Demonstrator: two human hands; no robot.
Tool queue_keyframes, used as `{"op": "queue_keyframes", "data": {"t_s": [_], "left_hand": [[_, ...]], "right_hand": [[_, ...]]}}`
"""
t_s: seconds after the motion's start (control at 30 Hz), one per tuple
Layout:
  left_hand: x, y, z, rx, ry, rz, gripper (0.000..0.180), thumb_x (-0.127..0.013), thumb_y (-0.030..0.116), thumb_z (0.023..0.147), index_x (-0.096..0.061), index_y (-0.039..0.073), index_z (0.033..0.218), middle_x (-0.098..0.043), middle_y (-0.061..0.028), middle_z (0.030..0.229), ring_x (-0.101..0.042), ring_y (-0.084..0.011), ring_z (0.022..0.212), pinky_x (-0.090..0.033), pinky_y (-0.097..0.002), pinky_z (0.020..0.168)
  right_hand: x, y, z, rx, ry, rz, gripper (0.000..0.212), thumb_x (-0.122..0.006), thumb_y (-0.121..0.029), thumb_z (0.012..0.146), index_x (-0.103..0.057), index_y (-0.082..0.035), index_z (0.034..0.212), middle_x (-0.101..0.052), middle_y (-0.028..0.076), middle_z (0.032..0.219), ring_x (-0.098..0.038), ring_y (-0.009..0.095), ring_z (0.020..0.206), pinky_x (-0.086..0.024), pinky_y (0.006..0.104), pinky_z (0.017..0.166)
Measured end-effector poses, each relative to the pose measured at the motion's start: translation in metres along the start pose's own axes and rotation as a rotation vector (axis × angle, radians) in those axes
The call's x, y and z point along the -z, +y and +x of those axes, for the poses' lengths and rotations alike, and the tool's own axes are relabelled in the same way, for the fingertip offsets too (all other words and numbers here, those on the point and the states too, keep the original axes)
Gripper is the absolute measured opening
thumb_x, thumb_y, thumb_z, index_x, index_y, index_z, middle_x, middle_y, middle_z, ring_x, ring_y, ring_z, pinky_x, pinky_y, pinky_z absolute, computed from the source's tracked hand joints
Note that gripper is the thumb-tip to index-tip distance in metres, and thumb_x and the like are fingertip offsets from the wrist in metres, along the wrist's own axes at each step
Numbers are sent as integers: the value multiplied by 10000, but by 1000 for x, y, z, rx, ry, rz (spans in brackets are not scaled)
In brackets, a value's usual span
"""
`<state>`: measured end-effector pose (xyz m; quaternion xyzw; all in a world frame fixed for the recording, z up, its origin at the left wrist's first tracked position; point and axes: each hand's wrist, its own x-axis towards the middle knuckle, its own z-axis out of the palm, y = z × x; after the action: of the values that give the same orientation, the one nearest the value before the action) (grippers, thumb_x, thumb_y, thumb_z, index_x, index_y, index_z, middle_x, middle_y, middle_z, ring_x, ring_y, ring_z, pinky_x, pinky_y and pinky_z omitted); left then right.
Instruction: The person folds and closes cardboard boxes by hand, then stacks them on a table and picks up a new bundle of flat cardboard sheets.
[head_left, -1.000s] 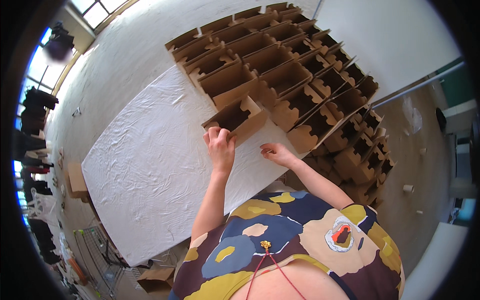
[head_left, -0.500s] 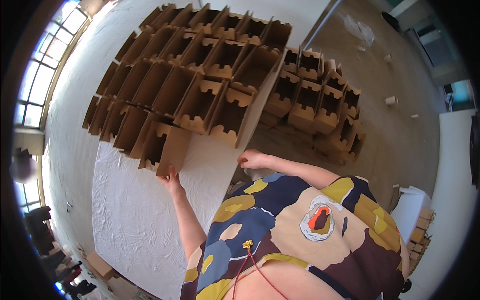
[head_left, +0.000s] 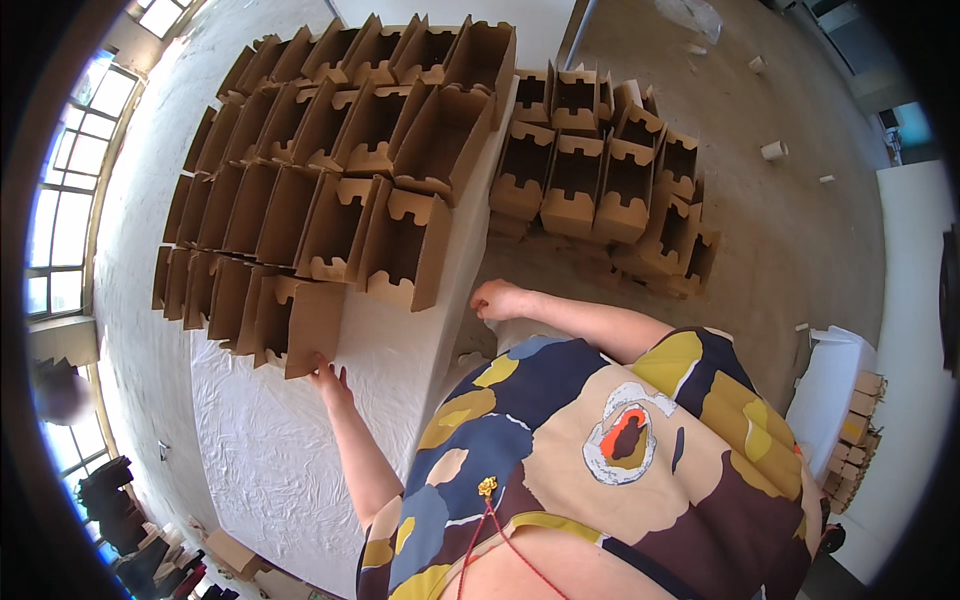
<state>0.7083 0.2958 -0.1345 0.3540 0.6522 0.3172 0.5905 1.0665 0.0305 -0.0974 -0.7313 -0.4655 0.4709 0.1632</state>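
Observation:
My left hand (head_left: 330, 384) is at the near corner of an open brown cardboard box (head_left: 312, 330), the nearest one in the front row on the table. Its fingers are apart, a fingertip touching or almost touching the box's lower edge, and it does not grip it. That box stands upright with notched end walls and a plain side facing right. My right hand (head_left: 497, 300) hangs by the table's right edge with its fingers curled in and nothing visible in them. Several rows of like boxes (head_left: 405, 245) stand close together beyond my left hand.
A white sheet covers the table (head_left: 270, 450). More cardboard boxes (head_left: 572, 205) are stacked on the floor to the right of it. Paper rolls (head_left: 774, 150) and a clear plastic bag (head_left: 690, 15) lie on the floor farther off. Windows (head_left: 60, 220) line the left wall.
The view has shifted, so the boxes sit farther left and the front row lower. My left hand's fingers have loosened at the box corner. The right hand stays curled.

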Motion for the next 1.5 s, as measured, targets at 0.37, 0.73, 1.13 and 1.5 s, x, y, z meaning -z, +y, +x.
{"op": "queue_keyframes", "data": {"t_s": [0.37,0.73,1.13,1.5], "left_hand": [[32,-51,-82,153,-398,295,426,-592,300,997,-558,87,1365,-663,-61,1208,-631,-198,1051,-521,-384,907],[166,-174,-240,145,-127,190,463,-698,308,894,-674,39,1270,-707,-150,1224,-667,-251,1122,-514,-362,971],[106,-371,-392,526,554,-341,312,-725,317,868,-736,66,1053,-624,-52,683,-520,-153,500,-399,-334,447],[14,-350,-392,480,519,-193,390,-693,285,881,-718,57,1197,-737,-143,1110,-697,-254,1004,-539,-368,842]], "right_hand": [[-73,-40,-28,161,-148,67,399,-682,-265,827,-719,-30,1148,-734,161,1086,-706,291,1016,-550,387,896],[-158,-155,26,208,-688,-138,364,-632,-130,948,-635,24,1278,-728,94,1078,-658,143,893,-529,277,772],[-209,-198,77,471,-985,-537,351,-655,-149,945,-665,-2,1264,-739,83,1086,-676,159,932,-542,307,781],[-148,-156,87,407,-964,-595,367,-649,-156,943,-654,16,1267,-728,91,1090,-652,156,926,-528,303,770]]}}
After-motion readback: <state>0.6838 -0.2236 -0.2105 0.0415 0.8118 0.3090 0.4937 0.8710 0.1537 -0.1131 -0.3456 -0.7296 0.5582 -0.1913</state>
